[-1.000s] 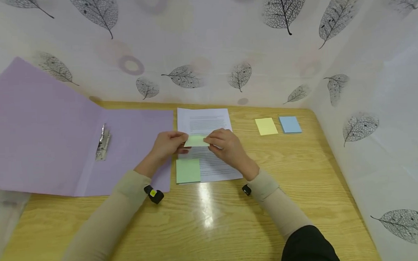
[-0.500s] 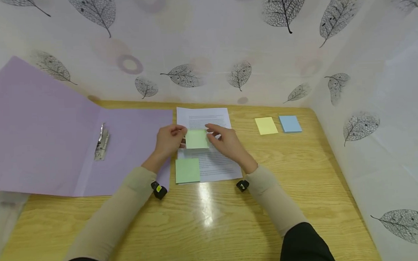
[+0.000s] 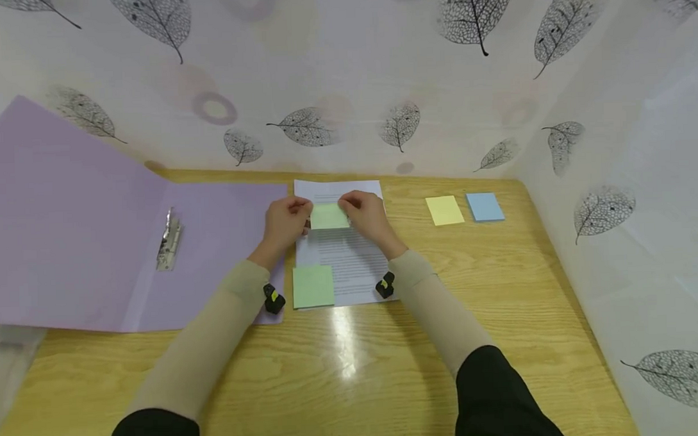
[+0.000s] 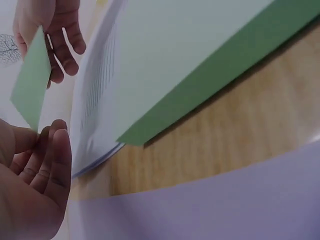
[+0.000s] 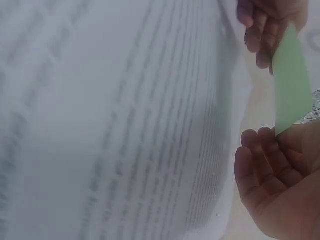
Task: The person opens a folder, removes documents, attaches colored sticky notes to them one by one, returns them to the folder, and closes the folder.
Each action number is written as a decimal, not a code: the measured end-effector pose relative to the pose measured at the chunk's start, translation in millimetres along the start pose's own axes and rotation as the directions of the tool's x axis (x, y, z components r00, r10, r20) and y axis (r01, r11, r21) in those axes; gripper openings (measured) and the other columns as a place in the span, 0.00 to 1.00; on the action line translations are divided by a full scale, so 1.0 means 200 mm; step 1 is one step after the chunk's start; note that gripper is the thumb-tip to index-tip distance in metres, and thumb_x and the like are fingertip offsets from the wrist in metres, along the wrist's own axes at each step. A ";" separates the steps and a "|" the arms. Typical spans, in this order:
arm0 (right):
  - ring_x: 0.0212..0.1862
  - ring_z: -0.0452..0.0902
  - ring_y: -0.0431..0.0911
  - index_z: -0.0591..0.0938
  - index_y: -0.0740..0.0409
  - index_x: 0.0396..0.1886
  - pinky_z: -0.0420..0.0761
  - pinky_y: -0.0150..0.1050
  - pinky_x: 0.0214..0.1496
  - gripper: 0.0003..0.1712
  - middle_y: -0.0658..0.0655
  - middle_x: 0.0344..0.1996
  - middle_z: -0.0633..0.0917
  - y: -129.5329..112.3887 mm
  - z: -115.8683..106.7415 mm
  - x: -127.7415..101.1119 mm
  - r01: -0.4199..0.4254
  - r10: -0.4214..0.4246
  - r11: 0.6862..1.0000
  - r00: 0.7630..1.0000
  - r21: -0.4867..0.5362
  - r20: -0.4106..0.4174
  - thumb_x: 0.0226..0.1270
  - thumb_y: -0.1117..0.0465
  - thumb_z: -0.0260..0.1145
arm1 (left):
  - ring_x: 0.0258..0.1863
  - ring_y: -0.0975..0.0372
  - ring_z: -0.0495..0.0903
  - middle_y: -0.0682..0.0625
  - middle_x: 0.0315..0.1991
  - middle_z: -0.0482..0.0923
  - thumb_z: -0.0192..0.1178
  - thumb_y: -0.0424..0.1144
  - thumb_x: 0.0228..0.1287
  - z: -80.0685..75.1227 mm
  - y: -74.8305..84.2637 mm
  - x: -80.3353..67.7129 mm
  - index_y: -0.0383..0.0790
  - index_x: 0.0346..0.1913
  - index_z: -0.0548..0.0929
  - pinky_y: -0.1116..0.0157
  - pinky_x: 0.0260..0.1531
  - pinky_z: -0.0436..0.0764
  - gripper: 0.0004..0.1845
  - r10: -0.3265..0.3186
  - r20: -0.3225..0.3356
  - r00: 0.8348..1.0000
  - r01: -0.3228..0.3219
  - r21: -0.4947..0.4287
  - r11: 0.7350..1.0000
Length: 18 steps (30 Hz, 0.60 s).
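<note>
While both hands' fingers pinch the green note (image 3: 328, 216), wrist views apparently show it off the paper (image 3: 344, 256).

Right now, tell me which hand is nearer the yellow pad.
Right. The right hand holds the green note's right edge over the printed sheet, on the side facing the yellow pad. The left hand holds the note's left edge, farther away.

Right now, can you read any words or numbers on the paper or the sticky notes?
Printed sheet: rows of printed text, too small and blurred to read in any view.
Green sticky note held between both hands: blank.
Green pad, yellow pad, blue pad: no writing.
Purple folder: no label visible.
</note>
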State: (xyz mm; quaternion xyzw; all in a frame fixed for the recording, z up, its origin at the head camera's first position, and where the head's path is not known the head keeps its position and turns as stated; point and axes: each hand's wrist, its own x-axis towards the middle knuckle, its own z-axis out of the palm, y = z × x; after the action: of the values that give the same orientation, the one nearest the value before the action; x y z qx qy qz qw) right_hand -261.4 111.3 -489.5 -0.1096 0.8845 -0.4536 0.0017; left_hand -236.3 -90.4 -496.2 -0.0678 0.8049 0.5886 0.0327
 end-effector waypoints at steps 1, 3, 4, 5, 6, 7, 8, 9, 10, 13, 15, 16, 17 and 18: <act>0.39 0.82 0.48 0.89 0.65 0.48 0.80 0.35 0.43 0.11 0.63 0.41 0.91 0.01 0.00 0.02 0.007 -0.007 1.000 1.000 -0.023 0.004 0.78 0.62 0.66 | 0.22 0.63 0.83 0.37 0.40 0.88 0.62 0.40 0.78 0.00 0.00 0.02 0.33 0.52 0.87 0.70 0.23 0.84 0.13 0.016 -0.006 1.000 -0.015 0.024 1.000; 0.41 0.83 0.51 0.89 0.65 0.49 0.82 0.39 0.46 0.12 0.64 0.42 0.91 0.01 0.01 0.05 0.019 -0.018 0.998 1.000 -0.060 0.018 0.79 0.62 0.65 | 0.24 0.62 0.83 0.38 0.40 0.89 0.63 0.40 0.77 0.01 0.00 0.05 0.33 0.51 0.88 0.70 0.23 0.84 0.12 0.043 -0.014 0.999 -0.041 0.095 0.995; 0.42 0.84 0.52 0.89 0.65 0.49 0.83 0.42 0.47 0.12 0.64 0.43 0.91 0.02 0.01 0.06 0.020 -0.018 0.997 0.999 -0.072 0.028 0.79 0.62 0.64 | 0.26 0.60 0.84 0.38 0.41 0.89 0.63 0.40 0.77 0.01 0.00 0.07 0.33 0.51 0.88 0.69 0.25 0.83 0.12 0.057 -0.017 0.998 -0.054 0.138 0.989; 0.43 0.84 0.53 0.89 0.65 0.49 0.84 0.44 0.48 0.12 0.64 0.43 0.91 0.02 0.01 0.07 0.018 -0.015 0.996 0.999 -0.086 0.035 0.79 0.62 0.64 | 0.29 0.59 0.84 0.39 0.41 0.89 0.63 0.40 0.77 0.01 -0.01 0.08 0.34 0.50 0.88 0.68 0.28 0.83 0.12 0.067 -0.018 0.998 -0.063 0.179 0.982; 0.43 0.85 0.54 0.89 0.65 0.49 0.84 0.45 0.49 0.12 0.64 0.43 0.91 0.02 0.01 0.08 0.014 -0.010 0.995 0.999 -0.095 0.042 0.79 0.62 0.64 | 0.32 0.57 0.85 0.39 0.42 0.89 0.63 0.40 0.77 0.01 -0.01 0.09 0.34 0.50 0.89 0.67 0.31 0.83 0.12 0.075 -0.019 0.997 -0.069 0.218 0.973; 0.44 0.85 0.54 0.89 0.66 0.48 0.84 0.46 0.49 0.12 0.64 0.43 0.91 0.03 0.01 0.09 0.007 -0.002 0.995 0.999 -0.104 0.048 0.79 0.62 0.64 | 0.35 0.56 0.85 0.40 0.42 0.89 0.63 0.41 0.77 0.01 -0.01 0.10 0.34 0.50 0.89 0.65 0.35 0.83 0.12 0.082 -0.019 0.996 -0.075 0.253 0.965; 0.44 0.85 0.55 0.89 0.66 0.48 0.84 0.46 0.49 0.12 0.65 0.43 0.91 0.03 0.01 0.10 0.001 0.006 0.994 0.998 -0.110 0.056 0.79 0.63 0.65 | 0.37 0.54 0.85 0.40 0.43 0.89 0.62 0.41 0.77 0.02 -0.01 0.10 0.35 0.50 0.89 0.62 0.38 0.83 0.13 0.084 -0.017 0.996 -0.076 0.279 0.957; 0.45 0.85 0.54 0.89 0.66 0.48 0.84 0.46 0.49 0.11 0.64 0.44 0.91 0.03 0.01 0.10 -0.002 0.009 0.993 0.998 -0.121 0.062 0.79 0.63 0.65 | 0.40 0.52 0.85 0.40 0.43 0.89 0.63 0.41 0.76 0.02 0.00 0.11 0.35 0.49 0.89 0.60 0.41 0.83 0.12 0.088 -0.017 0.996 -0.079 0.298 0.951; 0.45 0.85 0.55 0.89 0.66 0.48 0.84 0.46 0.49 0.11 0.64 0.44 0.91 0.04 0.01 0.11 -0.001 0.010 0.991 0.998 -0.133 0.067 0.79 0.63 0.65 | 0.42 0.51 0.84 0.40 0.43 0.89 0.63 0.41 0.76 0.02 0.00 0.11 0.35 0.49 0.89 0.57 0.44 0.83 0.12 0.089 -0.017 0.996 -0.079 0.311 0.947; 0.46 0.85 0.55 0.89 0.66 0.49 0.84 0.47 0.50 0.12 0.65 0.46 0.91 0.04 0.02 0.13 0.012 0.002 0.987 0.996 -0.161 0.084 0.79 0.62 0.65 | 0.43 0.49 0.84 0.40 0.43 0.88 0.63 0.41 0.75 0.02 0.00 0.12 0.35 0.48 0.89 0.53 0.47 0.82 0.12 0.088 -0.022 0.996 -0.076 0.330 0.941; 0.47 0.85 0.56 0.89 0.65 0.50 0.84 0.48 0.51 0.12 0.65 0.47 0.90 0.05 0.03 0.14 0.026 -0.009 0.983 0.996 -0.183 0.092 0.79 0.62 0.65 | 0.42 0.50 0.83 0.40 0.42 0.87 0.64 0.41 0.75 0.02 0.00 0.12 0.35 0.47 0.88 0.54 0.46 0.82 0.11 0.087 -0.025 0.996 -0.073 0.346 0.935; 0.47 0.85 0.56 0.89 0.65 0.50 0.84 0.48 0.51 0.12 0.65 0.48 0.89 0.05 0.03 0.14 0.031 -0.014 0.980 0.996 -0.194 0.092 0.79 0.62 0.65 | 0.41 0.50 0.83 0.41 0.41 0.87 0.64 0.41 0.75 0.02 -0.01 0.13 0.35 0.47 0.88 0.54 0.45 0.81 0.11 0.087 -0.025 0.996 -0.073 0.354 0.932; 0.47 0.85 0.56 0.89 0.65 0.50 0.84 0.48 0.51 0.12 0.65 0.48 0.89 0.05 0.03 0.15 0.035 -0.016 0.979 0.995 -0.201 0.093 0.78 0.62 0.66 | 0.41 0.51 0.82 0.41 0.41 0.87 0.63 0.41 0.75 0.02 -0.01 0.13 0.35 0.46 0.88 0.55 0.44 0.81 0.11 0.087 -0.025 0.996 -0.072 0.362 0.929; 0.47 0.85 0.56 0.89 0.65 0.50 0.84 0.48 0.52 0.12 0.65 0.48 0.89 0.06 0.04 0.15 0.037 -0.018 0.977 0.995 -0.209 0.095 0.78 0.62 0.66 | 0.40 0.51 0.82 0.41 0.40 0.86 0.63 0.41 0.75 0.02 -0.01 0.13 0.35 0.46 0.88 0.56 0.43 0.80 0.11 0.088 -0.025 0.996 -0.073 0.369 0.926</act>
State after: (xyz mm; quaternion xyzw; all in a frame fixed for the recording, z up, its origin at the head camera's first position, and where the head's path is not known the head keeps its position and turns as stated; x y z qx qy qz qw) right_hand -292.1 106.1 -499.9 -0.1422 0.9248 -0.3519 0.0246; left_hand -262.4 -89.8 -503.1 -0.0395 0.9035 0.4267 0.0040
